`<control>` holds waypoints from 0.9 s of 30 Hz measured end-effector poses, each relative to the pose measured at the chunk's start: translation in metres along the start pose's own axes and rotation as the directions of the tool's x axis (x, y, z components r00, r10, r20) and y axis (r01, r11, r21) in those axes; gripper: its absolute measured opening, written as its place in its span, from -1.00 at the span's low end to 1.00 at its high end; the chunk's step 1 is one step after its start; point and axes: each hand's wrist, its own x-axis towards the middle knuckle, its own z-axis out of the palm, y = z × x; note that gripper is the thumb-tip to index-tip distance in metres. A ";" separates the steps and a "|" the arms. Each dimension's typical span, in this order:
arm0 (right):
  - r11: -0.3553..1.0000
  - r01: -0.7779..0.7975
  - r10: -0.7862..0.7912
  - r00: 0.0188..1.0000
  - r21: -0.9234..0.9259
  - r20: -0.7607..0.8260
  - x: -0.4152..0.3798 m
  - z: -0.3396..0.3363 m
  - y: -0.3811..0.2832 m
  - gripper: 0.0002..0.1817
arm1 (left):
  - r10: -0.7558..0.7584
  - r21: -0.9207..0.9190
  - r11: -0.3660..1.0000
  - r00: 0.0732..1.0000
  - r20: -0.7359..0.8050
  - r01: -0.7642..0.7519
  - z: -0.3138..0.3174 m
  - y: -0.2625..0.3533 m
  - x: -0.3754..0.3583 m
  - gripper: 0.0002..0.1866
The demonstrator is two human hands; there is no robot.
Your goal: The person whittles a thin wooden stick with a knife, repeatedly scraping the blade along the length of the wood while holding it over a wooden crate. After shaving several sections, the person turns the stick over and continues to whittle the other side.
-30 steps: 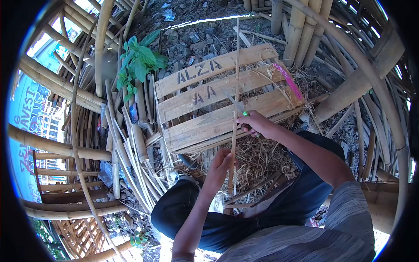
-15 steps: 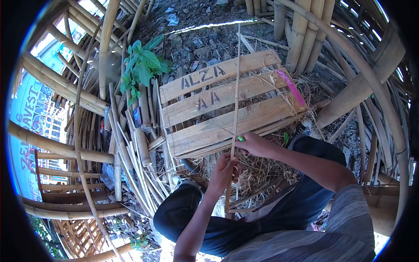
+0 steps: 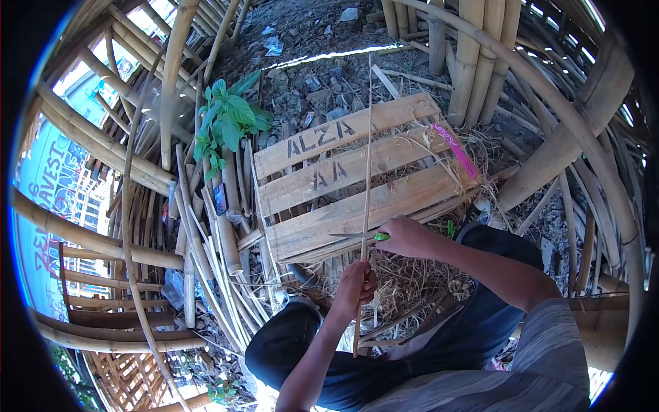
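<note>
Closed round a long thin bamboo strip (image 3: pixel 368 172), my left hand (image 3: pixel 354 288) is low in the middle, above my lap. The strip stands nearly upright in view, its top reaching past the wooden crate (image 3: pixel 343 175) marked "ALZA". My right hand (image 3: pixel 403 237) grips the green handle of a knife (image 3: pixel 350 235), just above and right of my left hand. The blade points left and crosses the strip; whether it touches cannot be made out. Both hands are over the crate's near edge and the straw.
Bamboo poles (image 3: pixel 480 62) stand at the upper right, and split strips (image 3: pixel 213 275) lie left of the crate. A leafy plant (image 3: pixel 230 113) grows behind them. Fibre shavings (image 3: pixel 405 281) cover the ground between my legs. A pink strip (image 3: pixel 456 151) lies on the crate.
My left hand and the strip have moved down a little. My right hand has shifted slightly right and down, and the knife blade now lies more level across the strip.
</note>
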 end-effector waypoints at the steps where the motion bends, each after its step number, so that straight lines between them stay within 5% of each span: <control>1: 1.000 -0.001 0.001 1.000 -0.001 -0.003 0.000 0.001 0.002 -0.67 | -0.009 -0.032 0.999 1.000 0.026 0.010 0.000 0.000 0.000 -0.75; 11: 0.969 -0.005 0.010 1.000 -0.246 0.018 -0.008 0.018 -0.006 -0.70 | -0.019 0.010 1.000 1.000 -0.004 0.019 -0.007 -0.012 0.003 -0.72; 12: 0.975 0.001 -0.002 1.000 -0.224 -0.007 -0.006 0.025 0.000 -0.69 | 0.152 0.305 0.946 0.982 -0.108 -0.113 -0.013 -0.028 0.009 -0.71; 14: 0.973 -0.101 0.087 0.993 -0.209 -0.077 0.010 0.013 0.019 -0.69 | 0.432 0.796 0.572 0.898 -0.088 -0.197 -0.009 -0.034 0.001 -0.69; 17: 0.950 -0.230 0.165 0.945 -0.213 -0.282 0.027 -0.015 0.051 -0.70 | 0.529 0.882 0.378 0.847 0.044 -0.282 0.012 -0.023 -0.019 -0.75; 19: 0.938 -0.259 0.146 0.899 -0.232 -0.412 0.026 -0.021 0.049 -0.71 | 0.517 0.886 0.377 0.855 0.041 -0.270 0.012 -0.019 -0.019 -0.76; 21: 0.967 -0.189 0.167 0.977 -0.173 -0.133 0.017 -0.007 0.032 -0.72 | 0.492 0.882 0.404 0.870 0.013 -0.242 0.010 -0.016 -0.019 -0.77; 25: 0.959 0.096 -0.108 0.994 -0.266 -0.030 -0.006 0.029 -0.005 -0.72 | 0.557 0.912 0.312 0.829 0.053 -0.268 0.009 -0.013 -0.022 -0.77; 27: 0.939 0.088 -0.072 0.996 -0.333 0.059 0.003 0.012 0.005 -0.73 | 0.539 0.942 0.255 0.841 0.050 -0.220 0.012 -0.015 -0.029 -0.77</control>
